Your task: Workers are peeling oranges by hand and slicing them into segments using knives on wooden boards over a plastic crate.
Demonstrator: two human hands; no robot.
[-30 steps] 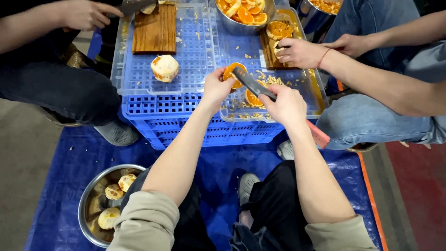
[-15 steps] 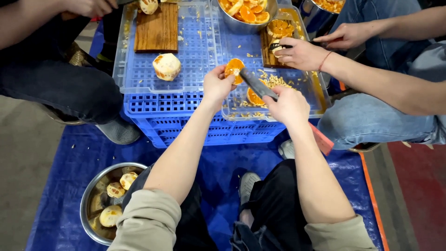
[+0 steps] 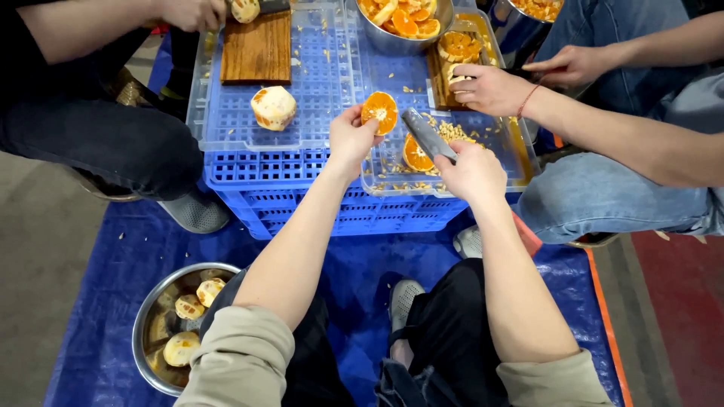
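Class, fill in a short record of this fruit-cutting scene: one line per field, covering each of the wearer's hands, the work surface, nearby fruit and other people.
Left hand: left hand holds an orange half, cut face up
Right hand: right hand grips a knife, blade pointing up-left
Under the knife: second orange half on a clear tray
Work surface: blue crate
Nearby: peeled orange; wooden board
Floor: metal bowl of peeled fruit on the blue tarp
Others: co-worker's hand on sliced fruit
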